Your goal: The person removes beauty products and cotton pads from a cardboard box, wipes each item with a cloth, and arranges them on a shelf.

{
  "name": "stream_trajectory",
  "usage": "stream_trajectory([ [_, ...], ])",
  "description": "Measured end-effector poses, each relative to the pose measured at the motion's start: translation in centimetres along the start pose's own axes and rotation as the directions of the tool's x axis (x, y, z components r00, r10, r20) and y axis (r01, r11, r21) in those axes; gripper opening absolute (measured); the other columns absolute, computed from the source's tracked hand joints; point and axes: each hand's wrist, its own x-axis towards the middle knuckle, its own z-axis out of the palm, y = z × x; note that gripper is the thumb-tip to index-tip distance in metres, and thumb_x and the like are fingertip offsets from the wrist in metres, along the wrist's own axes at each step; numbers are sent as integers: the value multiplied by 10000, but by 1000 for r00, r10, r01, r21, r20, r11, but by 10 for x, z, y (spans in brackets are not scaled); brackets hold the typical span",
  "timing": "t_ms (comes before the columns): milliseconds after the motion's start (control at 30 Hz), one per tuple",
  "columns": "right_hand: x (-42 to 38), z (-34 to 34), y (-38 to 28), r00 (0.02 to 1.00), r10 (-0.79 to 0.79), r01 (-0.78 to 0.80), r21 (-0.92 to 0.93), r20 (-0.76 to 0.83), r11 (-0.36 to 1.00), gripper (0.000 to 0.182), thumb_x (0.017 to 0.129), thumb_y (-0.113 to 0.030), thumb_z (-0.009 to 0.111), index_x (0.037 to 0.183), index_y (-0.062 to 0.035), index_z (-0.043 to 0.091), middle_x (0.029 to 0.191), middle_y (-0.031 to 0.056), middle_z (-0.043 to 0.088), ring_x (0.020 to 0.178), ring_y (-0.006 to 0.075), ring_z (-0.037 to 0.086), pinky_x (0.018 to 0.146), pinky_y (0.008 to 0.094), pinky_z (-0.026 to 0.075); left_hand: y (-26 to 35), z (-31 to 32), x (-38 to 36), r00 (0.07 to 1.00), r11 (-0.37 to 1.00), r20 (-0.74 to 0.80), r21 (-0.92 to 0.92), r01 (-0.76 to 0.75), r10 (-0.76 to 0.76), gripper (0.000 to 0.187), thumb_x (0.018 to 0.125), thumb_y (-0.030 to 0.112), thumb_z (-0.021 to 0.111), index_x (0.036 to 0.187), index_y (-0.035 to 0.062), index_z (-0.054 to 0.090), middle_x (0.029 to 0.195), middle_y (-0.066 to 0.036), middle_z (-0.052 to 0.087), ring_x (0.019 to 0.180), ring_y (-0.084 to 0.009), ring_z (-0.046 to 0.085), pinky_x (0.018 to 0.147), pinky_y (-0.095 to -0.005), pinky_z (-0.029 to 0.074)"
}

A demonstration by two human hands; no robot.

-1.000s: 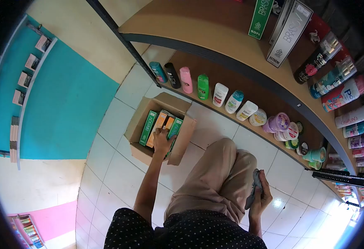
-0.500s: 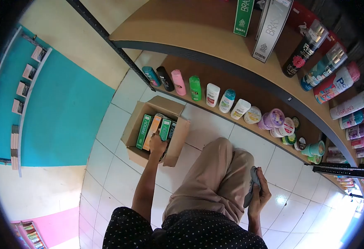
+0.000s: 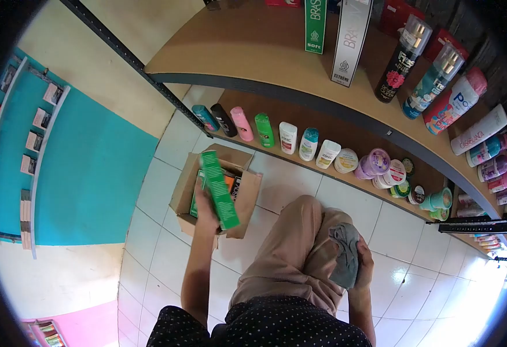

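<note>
My left hand (image 3: pixel 206 213) is closed around a tall green box (image 3: pixel 220 188), held tilted above an open cardboard carton (image 3: pixel 245 199). Inside the carton stand more boxes, among them an orange one (image 3: pixel 229 180) and a dark one (image 3: pixel 237 186), partly hidden by the green box. On the right, over my knee, my right hand (image 3: pixel 364 266) grips a crumpled grey cloth (image 3: pixel 346 254).
Ahead curves a shelf unit; its lower board carries a row of bottles (image 3: pixel 288 139) and stacked jars (image 3: pixel 374 163). On the upper board (image 3: pixel 236 43) stand a silver box (image 3: pixel 351 43), spray bottles (image 3: pixel 401 61) and tubes. A black metal post (image 3: pixel 126 55) rises beside the carton.
The green box has come up out of the carton in my left hand. My right hand has turned, and the cloth now hangs more spread out. The view has shifted slightly.
</note>
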Motion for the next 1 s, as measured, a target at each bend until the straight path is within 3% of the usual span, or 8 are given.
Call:
stream_trajectory([
  [167,1,28,0,998,-62,55,169,32,984,418,784,-128,410,1162,49,407,1095,158,496,1011,218,476,891,290,355,-29,67,-25,971,981,142,25,192,-194,530,808,530,339,1003,60,490,796,-61,544,586,-203,553,478,-305,468],
  [267,-5,52,-1,965,-246,261,-340,89,903,365,793,-53,395,1144,37,437,1168,162,444,1122,236,394,954,320,292,-61,81,-29,915,966,313,47,253,-254,530,815,534,315,1012,69,476,799,-60,540,582,-208,553,482,-317,468],
  [400,-6,66,17,700,-326,695,-710,636,108,377,735,29,423,1108,40,474,1242,164,370,1185,311,313,968,373,282,-95,88,-25,637,921,746,-85,379,-193,543,847,526,216,1011,72,465,865,-96,532,694,-205,563,615,-269,466],
  [467,9,59,22,595,-277,725,-653,754,-221,449,660,42,468,1108,30,478,1237,163,369,1177,375,295,946,422,306,-93,113,-55,783,983,602,24,180,-158,563,854,520,173,1077,71,430,919,-106,526,780,-216,549,688,-285,450],
  [600,30,83,-19,554,-425,713,-671,716,-203,435,675,66,463,1107,24,474,1230,155,378,1169,377,303,941,428,306,-118,111,-55,843,820,534,456,-347,60,607,873,492,92,1233,56,313,1091,-121,478,1002,-248,468,876,-332,363],
  [733,42,93,-35,482,-479,764,-620,734,-180,379,711,80,447,1081,18,501,1220,142,405,1166,353,324,951,423,294,-113,138,-56,837,858,519,336,-387,174,702,821,596,118,1219,56,325,1177,-117,416,1108,-217,368,961,-321,251],
  [933,24,76,-6,405,-495,833,-533,769,-146,355,766,32,427,1116,20,484,1185,153,450,1125,278,384,916,356,323,-61,166,-81,907,975,357,107,197,-222,747,806,616,107,1228,32,305,1242,-117,341,1147,-211,311,972,-313,230],
  [1000,24,77,-8,325,-519,835,-498,790,-235,325,829,-33,410,1144,29,459,1166,158,469,1065,229,449,870,315,368,-72,161,-72,905,987,398,113,111,-148,738,810,611,116,1226,31,305,1237,-118,345,1142,-214,317,969,-313,233],
])
